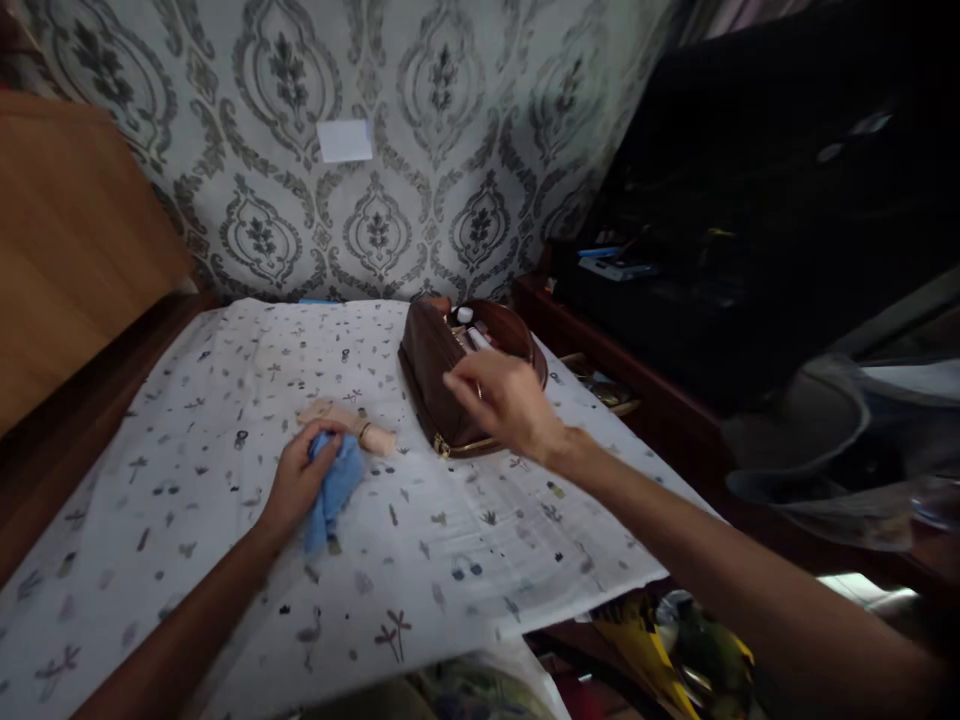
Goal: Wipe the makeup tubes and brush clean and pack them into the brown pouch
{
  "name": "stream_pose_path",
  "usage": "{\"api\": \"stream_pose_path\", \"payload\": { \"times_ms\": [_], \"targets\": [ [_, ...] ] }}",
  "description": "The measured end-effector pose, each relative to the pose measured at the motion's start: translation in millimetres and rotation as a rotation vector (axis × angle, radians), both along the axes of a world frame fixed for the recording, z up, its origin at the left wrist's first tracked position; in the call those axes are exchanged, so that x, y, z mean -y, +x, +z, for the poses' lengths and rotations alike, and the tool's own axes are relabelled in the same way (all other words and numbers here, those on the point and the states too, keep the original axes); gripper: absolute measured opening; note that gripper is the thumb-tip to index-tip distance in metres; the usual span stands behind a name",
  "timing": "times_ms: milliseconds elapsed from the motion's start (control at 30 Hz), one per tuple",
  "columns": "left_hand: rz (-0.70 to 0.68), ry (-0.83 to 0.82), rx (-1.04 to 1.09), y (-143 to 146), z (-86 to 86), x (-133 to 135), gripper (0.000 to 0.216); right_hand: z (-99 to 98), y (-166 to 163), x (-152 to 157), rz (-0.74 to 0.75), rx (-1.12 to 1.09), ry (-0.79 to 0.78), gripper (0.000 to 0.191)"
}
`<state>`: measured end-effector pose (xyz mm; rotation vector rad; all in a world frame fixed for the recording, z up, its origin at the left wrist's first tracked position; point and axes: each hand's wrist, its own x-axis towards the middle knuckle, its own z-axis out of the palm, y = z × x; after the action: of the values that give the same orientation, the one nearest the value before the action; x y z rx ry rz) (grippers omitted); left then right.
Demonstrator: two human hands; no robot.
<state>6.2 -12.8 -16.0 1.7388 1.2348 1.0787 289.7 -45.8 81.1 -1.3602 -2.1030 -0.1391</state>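
Note:
My left hand (296, 475) is closed on a blue cloth (339, 492), which hangs down over the patterned sheet. Right beside those fingers lies a peach-coloured tube (379, 440) with a gold-looking band. A brown zip bag (431, 365) stands with its top unzipped, and a white-capped item (465, 315) and other small things show inside. In front of the bag's opening is my right hand (510, 400), slightly blurred, its thumb and fingers drawn together in a pinch. What those fingers hold, if anything, cannot be made out.
A white printed sheet (225, 560) covers the table. Behind it rises a patterned wall with a white switch plate (345, 141). A wooden panel (82, 240) stands at the left. On the right are a dark ledge with a small device (619, 268) and a yellow bag (637, 640) below.

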Motion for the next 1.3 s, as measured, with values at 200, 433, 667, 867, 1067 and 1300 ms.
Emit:
{"api": "stream_pose_path", "payload": {
  "times_ms": [200,433,667,867,1067,1300],
  "targets": [
    [0.125,0.236,-0.119,-3,23.4,-27,0.029,-73.1,-76,2,-0.075,0.012,-0.459,0.033],
    [0.037,0.741,-0.331,20,37.0,-30,0.03,-101.2,-98,-19,-0.152,-0.031,-0.527,0.028],
    [-0.349,0.692,-0.641,37,-20.9,-26,0.031,-116.0,-97,-21,-0.18,-0.114,-0.523,0.028],
    [-0.078,0.531,-0.738,-19,-25.1,-66,0.033,-117.2,-94,-21,-0.108,-0.166,-0.472,0.028],
    [0.112,0.392,-0.693,-56,-28.4,-83,0.031,-124.8,-88,-20,-0.053,-0.307,-0.436,0.034],
    [0.136,0.692,-0.478,-14,-6.0,-46,0.03,-133.8,-87,-22,0.054,-0.601,-0.375,0.038]
  ]
}}
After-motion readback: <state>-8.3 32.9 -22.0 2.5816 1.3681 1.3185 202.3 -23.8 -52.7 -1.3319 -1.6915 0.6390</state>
